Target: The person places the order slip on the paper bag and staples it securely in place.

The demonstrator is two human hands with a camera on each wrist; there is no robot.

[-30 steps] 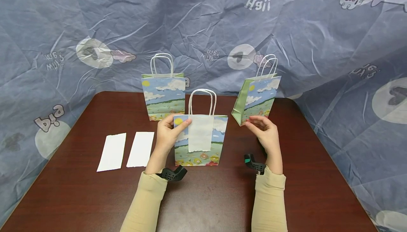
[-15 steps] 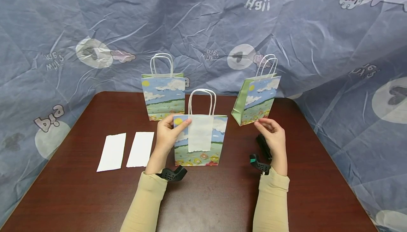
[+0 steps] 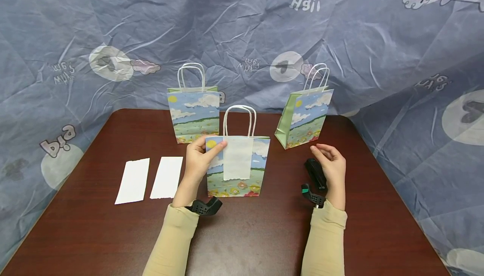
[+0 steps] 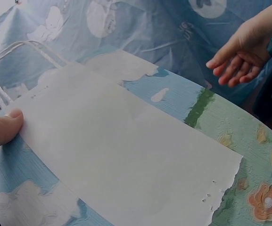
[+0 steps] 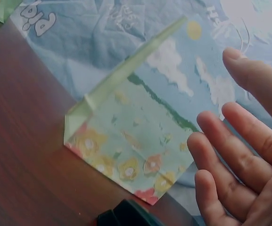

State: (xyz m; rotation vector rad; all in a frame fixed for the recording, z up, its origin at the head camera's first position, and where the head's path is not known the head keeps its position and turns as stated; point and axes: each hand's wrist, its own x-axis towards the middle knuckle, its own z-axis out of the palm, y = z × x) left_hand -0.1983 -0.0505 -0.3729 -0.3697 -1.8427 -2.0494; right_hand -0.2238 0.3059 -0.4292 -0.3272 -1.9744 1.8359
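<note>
My left hand (image 3: 198,158) grips the upper left edge of a paper gift bag (image 3: 257,183), thumb in front and the other fingers behind. The bag has white twisted handles and a painted meadow with flowers. A white slip of paper (image 3: 237,158) lies flat against its front, the thumb touching the slip's edge. In the left wrist view the slip (image 4: 126,141) shows a torn lower edge and small marks near both ends. My right hand (image 3: 332,169) holds nothing, its fingers loosely bent, above and beside a black, stapler-like object (image 3: 316,174) on the table.
Two matching bags stand behind, one at the back left (image 3: 194,116) and one at the back right (image 3: 310,118). Two white paper slips, a left one (image 3: 132,181) and a right one (image 3: 167,178), lie on the brown table (image 3: 242,242). A printed blue cloth (image 3: 234,28) hangs behind.
My right hand has moved to the right, away from the back-right bag's base, uncovering more of the black object. The left hand and its bag have stayed almost still.
</note>
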